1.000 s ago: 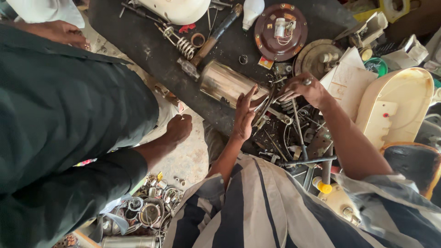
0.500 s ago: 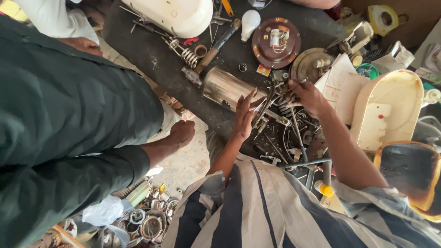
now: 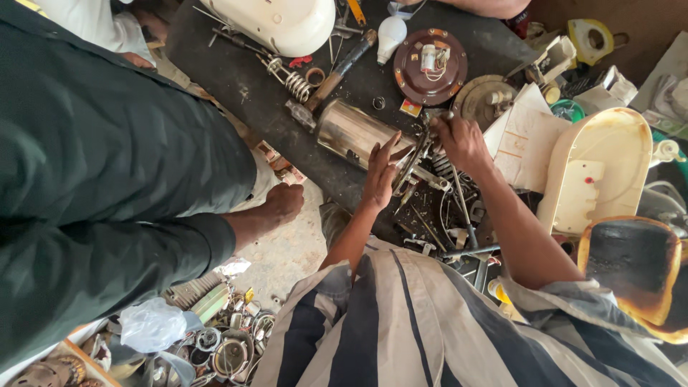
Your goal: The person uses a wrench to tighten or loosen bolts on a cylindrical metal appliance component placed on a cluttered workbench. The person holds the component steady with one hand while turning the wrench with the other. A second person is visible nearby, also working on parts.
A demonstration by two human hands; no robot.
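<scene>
Left hand [image 3: 380, 172] flat and open, fingers spread, palm pressed to the near end of the shiny steel cylinder [image 3: 349, 131] lying on its side on the dark, oily workbench top [image 3: 236, 79]; nothing clasped. Right hand [image 3: 462, 142] curled shut, just beside the left, fingers closed on the top of the bent grey metal wire frame [image 3: 416, 152], which runs down between both hands into a tangle of loose rods and springs. How tight the clasp is: cannot tell.

Judged as bracing and working the frame loose at the cylinder's end. Calls for steady pressure from the flat hand, so no rolling of the cylinder, and a careful pull clear of the tangle below the grip.

Labels and packages:
- small square red-and-yellow tag [image 3: 411, 107], just beyond the grip, at the edge of the round brown disc with a white part at its centre [image 3: 430, 68];
- creased white paper sheet with faint red marks [image 3: 527, 140], right of the grip;
- cream oval plastic cover with a red dot [image 3: 602, 168], farther right;
- clear crumpled plastic bag [image 3: 150, 324], well apart, down left by the floor parts.

Another person's dark green clothing [image 3: 107, 165] well left of the grip.
</scene>
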